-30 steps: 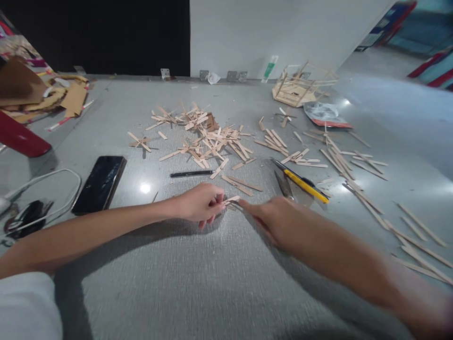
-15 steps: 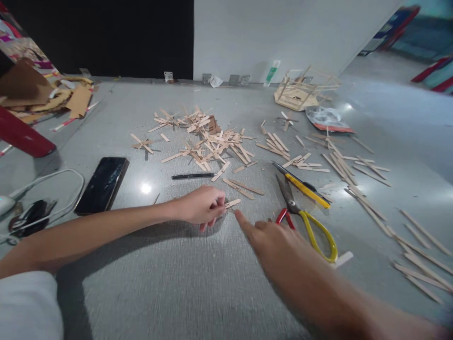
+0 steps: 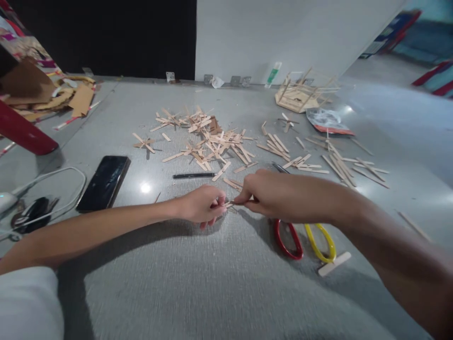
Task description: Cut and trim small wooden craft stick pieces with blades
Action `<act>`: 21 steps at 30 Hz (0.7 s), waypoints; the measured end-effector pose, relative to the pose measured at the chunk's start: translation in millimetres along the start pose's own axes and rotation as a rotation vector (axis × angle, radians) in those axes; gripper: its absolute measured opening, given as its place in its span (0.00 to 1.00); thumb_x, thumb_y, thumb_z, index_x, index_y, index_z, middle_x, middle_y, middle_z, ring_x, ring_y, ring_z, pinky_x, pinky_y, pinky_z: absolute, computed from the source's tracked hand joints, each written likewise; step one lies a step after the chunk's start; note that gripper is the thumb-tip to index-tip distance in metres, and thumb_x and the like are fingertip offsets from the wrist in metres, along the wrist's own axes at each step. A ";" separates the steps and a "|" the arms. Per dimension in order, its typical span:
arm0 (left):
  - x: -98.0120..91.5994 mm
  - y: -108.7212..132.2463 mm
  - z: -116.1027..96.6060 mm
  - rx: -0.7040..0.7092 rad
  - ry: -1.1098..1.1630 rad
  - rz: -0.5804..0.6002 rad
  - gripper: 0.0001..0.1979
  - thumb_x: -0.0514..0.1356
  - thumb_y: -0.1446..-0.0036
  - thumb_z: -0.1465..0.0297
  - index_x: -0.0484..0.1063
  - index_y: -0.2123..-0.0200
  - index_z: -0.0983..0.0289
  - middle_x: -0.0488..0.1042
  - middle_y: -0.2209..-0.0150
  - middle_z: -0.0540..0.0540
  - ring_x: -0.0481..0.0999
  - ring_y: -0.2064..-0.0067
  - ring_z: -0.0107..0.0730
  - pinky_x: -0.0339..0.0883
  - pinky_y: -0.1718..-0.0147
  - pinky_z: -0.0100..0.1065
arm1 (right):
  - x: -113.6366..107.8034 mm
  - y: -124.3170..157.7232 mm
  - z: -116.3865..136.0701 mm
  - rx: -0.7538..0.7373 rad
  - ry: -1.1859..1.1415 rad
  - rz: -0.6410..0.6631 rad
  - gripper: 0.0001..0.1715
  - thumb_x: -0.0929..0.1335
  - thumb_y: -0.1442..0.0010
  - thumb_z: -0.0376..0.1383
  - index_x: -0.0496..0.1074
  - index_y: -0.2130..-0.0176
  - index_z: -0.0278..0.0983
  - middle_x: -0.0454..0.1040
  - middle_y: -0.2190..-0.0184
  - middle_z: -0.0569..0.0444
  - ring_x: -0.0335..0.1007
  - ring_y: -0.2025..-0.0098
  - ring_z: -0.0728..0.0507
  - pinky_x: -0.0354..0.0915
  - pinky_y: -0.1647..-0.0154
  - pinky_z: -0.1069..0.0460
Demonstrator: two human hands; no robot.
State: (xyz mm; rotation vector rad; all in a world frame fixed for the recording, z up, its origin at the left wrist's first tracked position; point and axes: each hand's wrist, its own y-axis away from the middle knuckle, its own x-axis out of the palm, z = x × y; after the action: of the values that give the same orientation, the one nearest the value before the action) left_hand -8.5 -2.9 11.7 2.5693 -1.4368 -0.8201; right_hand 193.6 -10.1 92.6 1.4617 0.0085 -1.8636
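Between thumb and fingers, my left hand (image 3: 202,205) pinches a small piece of wooden craft stick (image 3: 229,205), just above the grey table (image 3: 170,288). From the other side my right hand (image 3: 274,194) closes its thumb and index finger on the far end of that piece, so its tip is hidden. Under my right forearm lie scissors (image 3: 289,242) with one red and one yellow handle loop, their blades covered. A loose craft stick (image 3: 334,264) rests by the yellow loop. A black pen (image 3: 194,175) lies beyond my left hand.
A heap of craft sticks (image 3: 221,141) spreads ahead, with more sticks (image 3: 338,165) to the right. A phone (image 3: 104,183), a white cable (image 3: 67,171) and keys lie left. A stick frame (image 3: 299,98) and plastic bag (image 3: 329,122) stand at the back right.
My right hand has swung up and forward, from pointing its index finger at the stick piece to pinching its end. Its forearm now covers the cutter and the scissor blades. My left hand holds still.
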 end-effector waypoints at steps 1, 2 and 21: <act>0.0 0.1 0.0 0.001 -0.009 -0.006 0.14 0.52 0.34 0.72 0.57 0.74 0.61 0.70 0.83 0.48 0.71 0.85 0.26 0.60 0.85 0.25 | -5.1 -2.7 -1.1 -0.019 -0.008 0.055 0.12 0.66 0.42 0.31 0.80 0.71 0.37 0.64 0.84 0.60 0.54 0.81 0.51 0.50 0.76 0.53; 0.0 0.3 -0.1 0.000 -0.015 -0.010 0.14 0.52 0.34 0.73 0.57 0.74 0.61 0.70 0.83 0.48 0.71 0.85 0.26 0.60 0.85 0.25 | -7.5 -3.3 -2.3 -0.039 -0.015 0.091 0.13 0.66 0.41 0.32 0.81 0.69 0.37 0.66 0.84 0.60 0.55 0.80 0.51 0.51 0.76 0.53; 0.4 -0.1 -2.4 -0.072 0.031 -0.026 0.12 0.54 0.34 0.70 0.58 0.72 0.61 0.70 0.82 0.47 0.71 0.85 0.26 0.59 0.84 0.25 | 102.7 42.3 10.7 0.062 0.186 -0.346 0.32 0.58 0.37 0.27 0.66 0.35 0.34 0.73 0.76 0.53 0.65 0.79 0.48 0.59 0.77 0.54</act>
State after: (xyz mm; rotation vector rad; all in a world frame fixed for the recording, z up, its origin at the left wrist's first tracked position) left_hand -7.1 -3.5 13.6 2.5415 -1.3430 -0.8159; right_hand 201.7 -101.0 28.5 1.7605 0.3135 -2.0029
